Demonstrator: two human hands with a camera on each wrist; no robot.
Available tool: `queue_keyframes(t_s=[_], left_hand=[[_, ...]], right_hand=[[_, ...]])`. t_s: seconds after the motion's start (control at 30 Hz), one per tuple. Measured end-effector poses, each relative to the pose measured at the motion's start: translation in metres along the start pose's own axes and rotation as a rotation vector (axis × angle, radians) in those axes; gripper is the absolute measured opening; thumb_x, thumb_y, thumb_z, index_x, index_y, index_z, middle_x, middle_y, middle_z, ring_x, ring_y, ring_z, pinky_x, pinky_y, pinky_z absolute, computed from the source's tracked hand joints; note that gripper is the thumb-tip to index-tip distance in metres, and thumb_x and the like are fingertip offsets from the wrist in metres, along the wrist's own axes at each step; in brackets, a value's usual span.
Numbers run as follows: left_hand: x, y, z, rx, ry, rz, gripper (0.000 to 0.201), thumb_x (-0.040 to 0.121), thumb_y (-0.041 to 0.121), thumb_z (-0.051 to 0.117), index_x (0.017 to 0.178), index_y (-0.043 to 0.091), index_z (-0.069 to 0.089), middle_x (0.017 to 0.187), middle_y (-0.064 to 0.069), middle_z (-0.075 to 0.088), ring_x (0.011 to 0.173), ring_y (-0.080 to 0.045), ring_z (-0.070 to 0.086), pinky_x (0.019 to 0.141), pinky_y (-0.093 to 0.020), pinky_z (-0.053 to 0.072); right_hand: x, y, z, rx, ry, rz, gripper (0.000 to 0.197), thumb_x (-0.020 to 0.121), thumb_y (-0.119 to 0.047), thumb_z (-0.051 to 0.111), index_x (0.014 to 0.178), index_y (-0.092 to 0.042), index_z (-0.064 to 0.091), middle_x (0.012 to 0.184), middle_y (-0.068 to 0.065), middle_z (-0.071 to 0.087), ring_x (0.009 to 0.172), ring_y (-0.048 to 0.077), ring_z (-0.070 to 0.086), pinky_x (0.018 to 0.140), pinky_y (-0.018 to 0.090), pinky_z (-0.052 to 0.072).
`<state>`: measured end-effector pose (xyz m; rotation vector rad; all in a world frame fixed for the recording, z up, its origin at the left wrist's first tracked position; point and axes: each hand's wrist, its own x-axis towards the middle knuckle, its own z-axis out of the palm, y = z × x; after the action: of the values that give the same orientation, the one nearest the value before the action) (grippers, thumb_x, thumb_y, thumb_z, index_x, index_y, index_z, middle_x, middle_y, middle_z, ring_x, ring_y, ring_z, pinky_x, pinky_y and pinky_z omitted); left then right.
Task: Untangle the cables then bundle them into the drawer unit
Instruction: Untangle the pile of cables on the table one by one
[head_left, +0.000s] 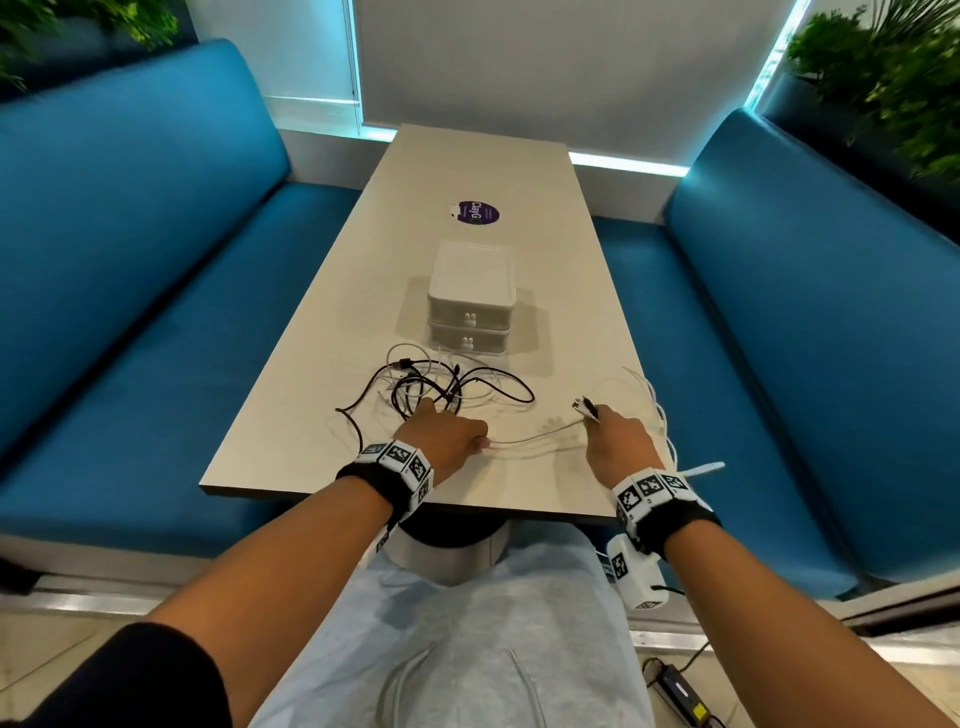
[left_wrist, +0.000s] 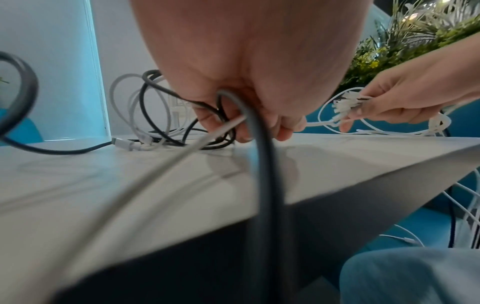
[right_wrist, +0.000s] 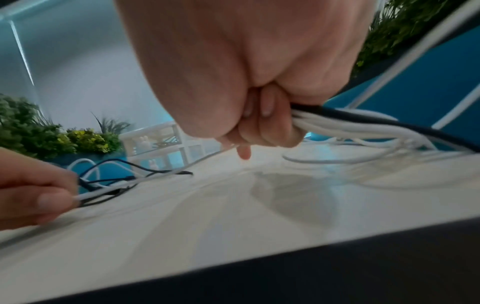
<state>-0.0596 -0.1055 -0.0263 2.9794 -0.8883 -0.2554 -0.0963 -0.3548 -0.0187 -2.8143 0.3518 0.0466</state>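
Sticker (head_left: 478, 213): "ClayG" | left hand (head_left: 444, 435): grips tangled cables (head_left: 431, 387) | right hand (head_left: 618, 441): clutches cable bundle (right_wrist: 345, 125)

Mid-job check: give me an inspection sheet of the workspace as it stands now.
Surface: long pale table, a round purple sticker at its far part.
Job's things: white drawer unit, both drawers closed; tangled cables in front of it.
Clutter: nothing seen.
Grippers: left hand grips black and white strands at the tangle; right hand grips a gathered bundle of mostly white cables.
Cables: one white strand runs between the hands; bundle loops hang over the table's right edge.
Surroundings: blue benches on both sides, plants behind.
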Motion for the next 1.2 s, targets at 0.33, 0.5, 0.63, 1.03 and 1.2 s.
queue_keyframes(t_s=[0.33,0.5,0.63,1.03,1.2], left_hand=[[0.001,0.016,0.005,0.038,0.047,0.037,0.022,0.104,0.037,0.039,0.103,0.025,0.058,0.085,-0.005,0.069,0.082,-0.03,0.064,0.092,-0.04,0.027],[-0.007,0.012,0.004,-0.06,0.042,0.055,0.018,0.104,0.031,0.04,0.105,0.023,0.056,0.086,-0.005,0.068,0.072,-0.029,0.055,0.087,-0.037,0.035],[-0.012,-0.002,0.004,-0.127,0.014,-0.014,0.03,0.106,0.037,0.036,0.109,0.018,0.058,0.095,-0.013,0.067,0.091,-0.034,0.058,0.074,-0.033,0.032],[-0.009,0.02,-0.006,-0.066,0.029,-0.028,0.028,0.105,0.034,0.034,0.106,0.021,0.06,0.091,-0.01,0.07,0.089,-0.031,0.061,0.089,-0.038,0.029],[-0.012,0.018,-0.006,-0.117,0.034,-0.027,0.025,0.103,0.034,0.04,0.102,0.022,0.063,0.091,-0.005,0.07,0.087,-0.029,0.059,0.094,-0.039,0.031]], right_hand=[[-0.02,-0.05,0.028,0.073,-0.231,-0.396,0.027,0.1,-0.028,0.044,0.119,-0.016,0.058,0.103,0.016,0.069,0.094,0.036,0.062,0.077,0.04,0.05],[-0.01,-0.046,0.027,-0.01,-0.248,-0.323,0.022,0.099,-0.03,0.046,0.106,-0.017,0.061,0.099,0.015,0.068,0.092,0.034,0.063,0.078,0.04,0.051],[0.004,-0.007,0.015,-0.086,-0.184,-0.131,0.026,0.1,-0.031,0.043,0.11,-0.012,0.06,0.103,0.017,0.068,0.094,0.036,0.063,0.075,0.036,0.048],[-0.018,-0.043,0.024,0.067,-0.147,-0.355,0.031,0.098,-0.03,0.046,0.125,-0.026,0.06,0.104,0.013,0.071,0.094,0.035,0.064,0.079,0.041,0.053],[-0.018,-0.055,0.03,0.025,-0.225,-0.387,0.024,0.098,-0.03,0.047,0.102,-0.013,0.063,0.097,0.014,0.069,0.091,0.035,0.061,0.075,0.04,0.049]])
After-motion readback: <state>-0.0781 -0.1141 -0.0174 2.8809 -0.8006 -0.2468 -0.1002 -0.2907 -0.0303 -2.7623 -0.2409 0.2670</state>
